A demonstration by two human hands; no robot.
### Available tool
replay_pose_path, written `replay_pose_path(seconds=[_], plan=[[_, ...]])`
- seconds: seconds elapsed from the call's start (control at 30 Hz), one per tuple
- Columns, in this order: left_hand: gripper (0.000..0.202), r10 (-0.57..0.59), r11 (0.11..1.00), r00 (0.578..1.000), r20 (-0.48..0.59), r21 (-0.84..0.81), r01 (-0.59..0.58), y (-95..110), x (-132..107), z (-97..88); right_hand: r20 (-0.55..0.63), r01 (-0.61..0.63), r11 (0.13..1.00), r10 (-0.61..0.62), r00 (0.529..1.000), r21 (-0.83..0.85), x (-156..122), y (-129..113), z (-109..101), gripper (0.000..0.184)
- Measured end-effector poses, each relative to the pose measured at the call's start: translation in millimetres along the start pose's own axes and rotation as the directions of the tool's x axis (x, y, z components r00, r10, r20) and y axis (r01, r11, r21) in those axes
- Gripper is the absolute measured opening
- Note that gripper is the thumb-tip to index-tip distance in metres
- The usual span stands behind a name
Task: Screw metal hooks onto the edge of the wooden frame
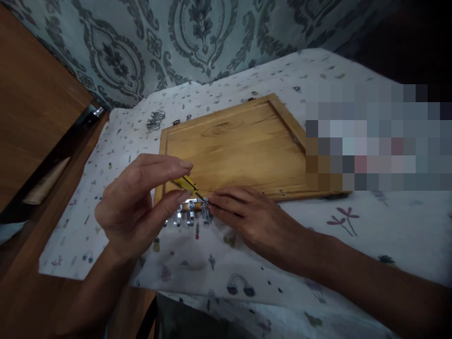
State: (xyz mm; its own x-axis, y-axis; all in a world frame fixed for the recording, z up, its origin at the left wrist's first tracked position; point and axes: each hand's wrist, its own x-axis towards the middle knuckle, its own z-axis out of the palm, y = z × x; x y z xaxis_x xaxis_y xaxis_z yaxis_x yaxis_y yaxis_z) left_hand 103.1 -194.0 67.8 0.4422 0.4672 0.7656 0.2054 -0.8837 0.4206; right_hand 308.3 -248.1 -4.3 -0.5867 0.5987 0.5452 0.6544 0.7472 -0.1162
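Note:
A yellow-handled screwdriver [184, 183] sits between the thumb and fingers of my left hand [137, 200]. Its tip slants down to a row of shiny metal hooks [191, 214] along the near edge of a wooden board [226, 150]. My right hand [252, 212] rests at the board's front edge, its fingers closed together beside the screwdriver tip and the rightmost hook. What those fingertips pinch, if anything, is hidden. My left hand covers part of the hook row's left end.
A white tablecloth [197, 273] with small printed motifs lies under the board. Several metal hooks or rings [155, 120] lie beyond its far left corner. Patterned wallpaper [205, 37] stands behind, and a wooden cabinet [38, 94] is at left. The right side is partly blurred out.

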Motion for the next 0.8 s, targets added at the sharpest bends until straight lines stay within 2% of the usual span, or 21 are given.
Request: replay_pose_path(seconds=[0.23,0.37,0.6,0.8], plan=[[0.043,0.057,0.991,0.998,-0.015,0.126,-0.055,5.6,0.4,3.2,-0.016,0.010,1.000,-0.010,1.000,0.022,-2.9,1.5,4.2,0.024],[0.042,0.066,0.984,0.998,0.013,0.168,-0.067,8.3,0.7,5.3,-0.005,-0.001,1.000,0.001,1.000,0.015,-0.8,1.3,2.6,0.026],[0.040,0.044,0.990,0.999,0.018,0.132,-0.046,5.3,3.3,5.4,-0.011,0.015,1.000,-0.015,1.000,0.024,0.0,0.0,0.6,0.024],[0.039,0.010,0.999,0.995,0.094,0.037,-0.014,5.8,4.5,5.1,0.001,0.002,1.000,-0.003,1.000,0.025,-0.2,0.4,0.5,0.023]])
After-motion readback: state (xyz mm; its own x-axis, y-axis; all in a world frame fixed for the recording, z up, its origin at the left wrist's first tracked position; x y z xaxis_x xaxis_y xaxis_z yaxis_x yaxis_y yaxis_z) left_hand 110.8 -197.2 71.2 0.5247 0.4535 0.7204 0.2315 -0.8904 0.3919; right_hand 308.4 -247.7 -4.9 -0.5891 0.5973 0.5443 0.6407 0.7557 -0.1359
